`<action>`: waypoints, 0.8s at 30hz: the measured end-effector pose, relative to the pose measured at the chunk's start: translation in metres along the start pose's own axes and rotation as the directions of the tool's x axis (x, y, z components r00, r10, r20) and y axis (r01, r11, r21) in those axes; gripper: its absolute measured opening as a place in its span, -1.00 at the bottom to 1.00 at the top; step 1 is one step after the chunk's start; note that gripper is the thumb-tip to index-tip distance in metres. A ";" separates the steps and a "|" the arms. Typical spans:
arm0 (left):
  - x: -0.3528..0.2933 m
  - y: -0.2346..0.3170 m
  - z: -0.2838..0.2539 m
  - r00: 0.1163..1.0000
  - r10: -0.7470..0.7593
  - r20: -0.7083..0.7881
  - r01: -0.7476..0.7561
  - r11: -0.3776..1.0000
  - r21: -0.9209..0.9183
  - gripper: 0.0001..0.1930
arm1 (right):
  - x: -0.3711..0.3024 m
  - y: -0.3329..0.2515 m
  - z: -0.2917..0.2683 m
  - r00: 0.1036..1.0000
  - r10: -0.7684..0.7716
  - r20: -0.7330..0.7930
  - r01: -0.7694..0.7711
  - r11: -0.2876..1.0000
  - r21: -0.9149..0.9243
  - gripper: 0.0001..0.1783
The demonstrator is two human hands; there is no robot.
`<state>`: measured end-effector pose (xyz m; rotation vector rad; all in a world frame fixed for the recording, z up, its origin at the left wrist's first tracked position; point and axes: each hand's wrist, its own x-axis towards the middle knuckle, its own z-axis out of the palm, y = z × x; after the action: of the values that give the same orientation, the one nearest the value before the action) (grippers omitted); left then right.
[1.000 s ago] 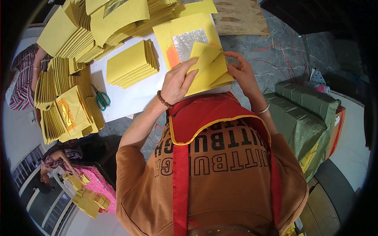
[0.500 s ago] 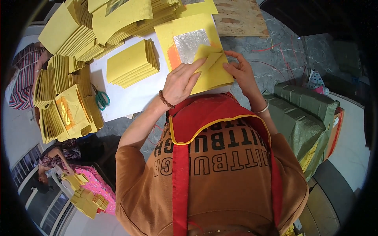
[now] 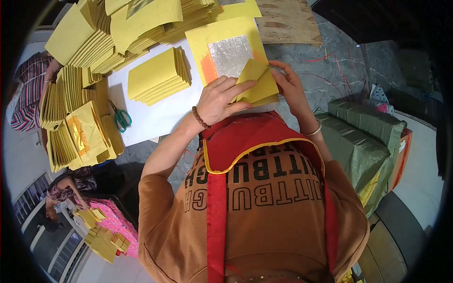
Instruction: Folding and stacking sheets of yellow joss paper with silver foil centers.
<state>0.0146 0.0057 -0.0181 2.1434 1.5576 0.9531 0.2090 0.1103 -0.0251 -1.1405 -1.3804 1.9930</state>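
A folded sheet of yellow paper (image 3: 262, 84) lies between my two hands at the table's near edge. My left hand (image 3: 224, 98) has its index finger on the fold and its thumb below, gripping the paper's left side. At the upper right corner, my right hand (image 3: 289, 88) pinches the paper between thumb and fingers. Just beyond lies a flat yellow sheet (image 3: 196, 41) bearing a silver foil square (image 3: 230, 53) with orange smears beside it. The folded paper covers part of that foil.
A small stack of folded yellow papers (image 3: 158, 78) sits left of my hands, with green-handled scissors (image 3: 122, 120) farther left. Large piles of folded paper (image 3: 89, 47) line the table's far left. Two other people work at left. Green wrapped bundles (image 3: 354, 137) stand at right.
The yellow paper has been folded further over to the right, showing more foil beneath. My left hand's fingers have shifted slightly right and down along it; my right hand stays at its corner.
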 end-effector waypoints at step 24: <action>0.002 0.006 -0.005 0.999 -0.052 0.015 0.052 0.999 0.015 -0.54 | -0.013 0.005 -0.003 0.998 -0.050 0.043 0.051 0.999 -0.001 -0.60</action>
<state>0.0160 0.0050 -0.0095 2.1040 1.6098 0.9095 0.2189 0.1003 -0.0254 -1.0590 -1.4190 1.9917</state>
